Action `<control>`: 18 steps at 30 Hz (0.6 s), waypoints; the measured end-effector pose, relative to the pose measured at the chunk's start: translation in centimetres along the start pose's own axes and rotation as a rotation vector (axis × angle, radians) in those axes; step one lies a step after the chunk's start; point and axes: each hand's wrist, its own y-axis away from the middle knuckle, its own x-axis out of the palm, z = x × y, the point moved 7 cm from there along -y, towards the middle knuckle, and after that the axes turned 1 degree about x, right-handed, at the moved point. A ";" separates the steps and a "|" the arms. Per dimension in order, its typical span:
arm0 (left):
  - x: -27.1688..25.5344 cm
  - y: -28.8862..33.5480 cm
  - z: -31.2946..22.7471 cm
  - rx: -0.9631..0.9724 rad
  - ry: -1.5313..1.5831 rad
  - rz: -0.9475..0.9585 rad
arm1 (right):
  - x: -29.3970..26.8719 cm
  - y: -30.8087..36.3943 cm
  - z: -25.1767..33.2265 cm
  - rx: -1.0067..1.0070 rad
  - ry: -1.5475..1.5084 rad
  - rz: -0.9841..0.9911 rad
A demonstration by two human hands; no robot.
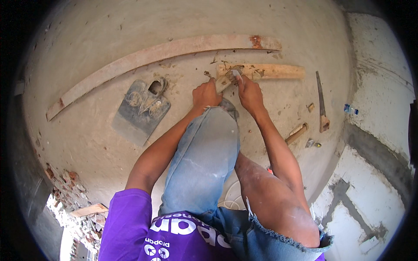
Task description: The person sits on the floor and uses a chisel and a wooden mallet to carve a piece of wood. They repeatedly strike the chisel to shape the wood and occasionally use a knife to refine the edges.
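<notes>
And here we are, down on the floor (287,100), both hands ahead of the bent denim leg (202,152); the left hand (205,95) is wrapped firmly round a wooden stick (224,82), which slants up towards one o'clock, its far end over the near end of a wooden block (281,71); the block lies flat, pointing to three o'clock, probably to give that end something solid underneath; the right hand (250,93) closes in at the stick's far end, fingers pinching a pale piece (236,73), too small to identify; one hand seemingly steadies while the other works the tip; dark shavings (260,72) litter the block, which suggests cutting goes on right here.

Round the dial from the hands: a metal hoe head (141,108) lies flat at eight to nine o'clock, its socket showing no handle; a long plank (174,48) sweeps from nine to one, apparently set aside; the handsaw (321,102) rests at three, perhaps within easy reach of the right hand!
</notes>
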 end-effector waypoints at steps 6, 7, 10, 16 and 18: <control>0.1 -0.1 0.2 -0.042 0.004 0.033 | 1.3 1.0 -0.4 -0.043 0.061 0.015; 0.4 -0.1 0.3 -0.041 0.011 0.034 | 1.0 0.9 -0.1 -0.044 0.071 0.003; 0.1 0.1 0.3 -0.011 0.021 0.000 | -0.9 -0.1 0.0 -0.085 0.000 -0.034; 0.0 0.1 0.0 0.020 0.007 -0.049 | -0.5 0.1 -0.8 -0.035 0.060 -0.046; -0.2 0.1 -0.1 0.011 0.007 -0.023 | -0.1 0.6 -0.5 0.016 0.004 0.004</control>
